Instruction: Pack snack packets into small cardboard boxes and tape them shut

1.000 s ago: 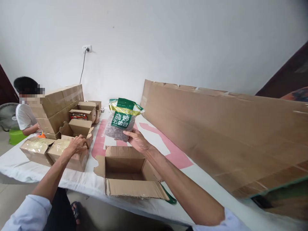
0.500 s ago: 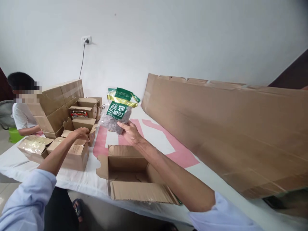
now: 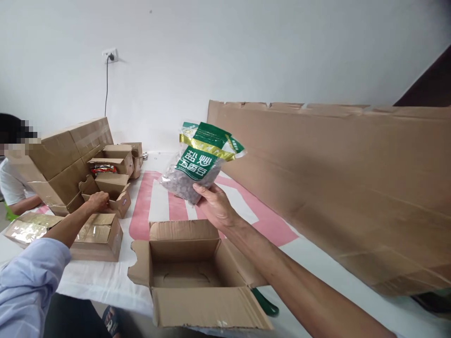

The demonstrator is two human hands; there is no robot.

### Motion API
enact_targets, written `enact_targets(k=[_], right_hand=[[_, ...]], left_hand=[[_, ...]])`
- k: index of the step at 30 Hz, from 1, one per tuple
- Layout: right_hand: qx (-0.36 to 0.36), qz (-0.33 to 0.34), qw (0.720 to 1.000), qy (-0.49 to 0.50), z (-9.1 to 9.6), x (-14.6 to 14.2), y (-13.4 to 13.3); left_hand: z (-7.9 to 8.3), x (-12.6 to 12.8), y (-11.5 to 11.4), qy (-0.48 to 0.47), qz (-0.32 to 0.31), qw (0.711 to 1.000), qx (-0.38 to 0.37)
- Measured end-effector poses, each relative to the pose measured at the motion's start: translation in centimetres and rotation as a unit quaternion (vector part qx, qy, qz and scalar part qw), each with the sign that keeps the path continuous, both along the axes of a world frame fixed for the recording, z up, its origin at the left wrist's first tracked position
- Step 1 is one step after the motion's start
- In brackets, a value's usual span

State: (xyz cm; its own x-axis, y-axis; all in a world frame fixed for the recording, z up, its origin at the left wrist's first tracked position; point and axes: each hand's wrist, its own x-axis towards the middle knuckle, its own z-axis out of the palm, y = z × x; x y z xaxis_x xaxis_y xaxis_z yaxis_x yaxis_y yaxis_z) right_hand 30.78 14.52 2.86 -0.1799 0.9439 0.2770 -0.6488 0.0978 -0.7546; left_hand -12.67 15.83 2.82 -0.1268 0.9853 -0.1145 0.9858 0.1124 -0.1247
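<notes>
My right hand grips the lower right edge of a bag of beans, thumb in front, holding it upright above the table. The bag is clear plastic with a green label, a gold band and a green top. Below it stands an open cardboard box with flaps spread; its visible floor is bare. My left hand is bent down at the near edge of another open carton on the left. Its fingertips are hidden, so I cannot see whether it holds anything.
Taped cartons sit at the near left, before a stacked carton wall. Behind lies a carton with red packets. A large cardboard sheet stands along the right. A person's arm rests at far left.
My right hand and the bag have moved right and nearer. My left hand has shifted slightly left along its carton. The view has turned a little to the right.
</notes>
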Motion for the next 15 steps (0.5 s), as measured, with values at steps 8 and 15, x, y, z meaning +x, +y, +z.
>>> enact_targets(k=[8, 15], right_hand=[[-0.012, -0.002, 1.0, -0.014, -0.8, 1.5, -0.3], [-0.04, -0.008, 0.999, -0.025, -2.0, 2.0, 0.2]], left_hand=[[0.1, 0.0, 3.9, 0.077, 0.032, 0.996, -0.006], [-0.2, 0.3, 7.0, 0.098, 0.037, 0.994, -0.007]])
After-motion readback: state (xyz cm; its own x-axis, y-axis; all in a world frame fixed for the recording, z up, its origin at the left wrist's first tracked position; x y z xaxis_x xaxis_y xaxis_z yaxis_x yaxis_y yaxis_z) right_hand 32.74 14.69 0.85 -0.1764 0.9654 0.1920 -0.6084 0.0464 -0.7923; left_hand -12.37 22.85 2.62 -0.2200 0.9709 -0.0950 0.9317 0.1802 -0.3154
